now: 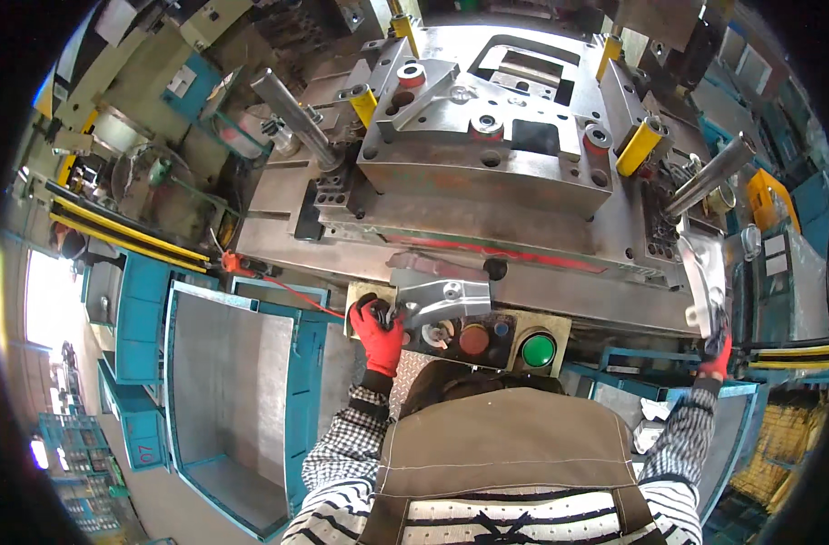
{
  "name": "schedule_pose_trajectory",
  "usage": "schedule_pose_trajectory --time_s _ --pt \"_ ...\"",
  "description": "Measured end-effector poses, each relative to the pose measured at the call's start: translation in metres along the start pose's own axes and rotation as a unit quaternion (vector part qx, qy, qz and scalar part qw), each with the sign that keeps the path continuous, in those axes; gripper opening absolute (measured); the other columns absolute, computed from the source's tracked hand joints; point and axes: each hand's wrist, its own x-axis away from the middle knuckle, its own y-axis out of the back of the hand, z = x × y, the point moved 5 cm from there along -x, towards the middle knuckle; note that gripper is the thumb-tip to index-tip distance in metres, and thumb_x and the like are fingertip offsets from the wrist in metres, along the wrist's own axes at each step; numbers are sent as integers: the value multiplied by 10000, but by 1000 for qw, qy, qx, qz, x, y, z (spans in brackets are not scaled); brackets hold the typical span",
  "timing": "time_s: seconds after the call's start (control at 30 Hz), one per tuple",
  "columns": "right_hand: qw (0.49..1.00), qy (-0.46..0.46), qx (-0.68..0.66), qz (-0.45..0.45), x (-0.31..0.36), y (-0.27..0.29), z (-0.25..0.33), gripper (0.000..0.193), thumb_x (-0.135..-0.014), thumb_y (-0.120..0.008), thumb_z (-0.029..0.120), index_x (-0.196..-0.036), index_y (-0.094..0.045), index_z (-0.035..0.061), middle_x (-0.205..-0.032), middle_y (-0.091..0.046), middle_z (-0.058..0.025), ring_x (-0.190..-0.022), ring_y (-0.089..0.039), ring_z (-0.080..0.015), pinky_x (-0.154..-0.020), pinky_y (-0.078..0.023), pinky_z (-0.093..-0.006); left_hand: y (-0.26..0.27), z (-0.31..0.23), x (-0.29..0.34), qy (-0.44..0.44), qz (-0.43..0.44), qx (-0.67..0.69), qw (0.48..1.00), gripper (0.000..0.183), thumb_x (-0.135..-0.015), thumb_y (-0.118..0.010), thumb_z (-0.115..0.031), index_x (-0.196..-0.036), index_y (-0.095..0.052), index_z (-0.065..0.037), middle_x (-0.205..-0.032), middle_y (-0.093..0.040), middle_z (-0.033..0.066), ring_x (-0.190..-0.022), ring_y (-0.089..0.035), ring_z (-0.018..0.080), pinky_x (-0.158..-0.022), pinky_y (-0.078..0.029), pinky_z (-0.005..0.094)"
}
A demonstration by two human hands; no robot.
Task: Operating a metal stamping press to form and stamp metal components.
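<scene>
My left hand (379, 334), in a red glove with dark fingers, is closed on the left end of a stamped metal bracket (446, 296). The bracket is held low over the control box (549, 329), in front of the press die. Out at the right, my right hand (718, 351), also gloved, grips the lower end of a second, long curved metal bracket (702, 272). That bracket stands roughly upright beside the right guide post (712, 173). Part of the right hand's fingers is hidden behind it.
The big steel die (487, 177) sits ahead, with yellow posts (640, 145) and a left guide post (296, 118). A green button (537, 350) and a red button (473, 339) face up near my body. Blue-framed bins (233, 391) stand at the left.
</scene>
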Motion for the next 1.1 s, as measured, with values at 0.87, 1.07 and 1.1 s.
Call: schedule_pose_trajectory --time_s 0.87,1.07,1.1 --pt "738 448 186 470 -162 -537 516 370 -975 -642 169 -1291 -703 -14 -1209 -741 -80 -1124 -665 -187 -1013 -512 -327 74 94 19 121 42 148 981 619 -911 -762 -46 -1488 -550 24 -1478 -607 211 -1385 -557 356 -1168 -434 458" --pt "687 410 228 555 -168 -589 498 466 -955 -668 166 -1401 -684 32 -1346 -741 -83 -1147 -677 -171 -1037 -508 -325 129 158 45 201 -32 149 968 586 -929 -724 1 -1485 -542 35 -1453 -609 197 -1336 -594 300 -1156 -451 416" --pt "714 367 232 549 -159 -593 510 443 -967 -669 222 -1371 -705 43 -1339 -742 -99 -1147 -684 -191 -1036 -513 -334 135 159 46 212 -39 152 965 578 -932 -719 4 -1482 -544 34 -1451 -609 193 -1333 -595 294 -1152 -456 411"
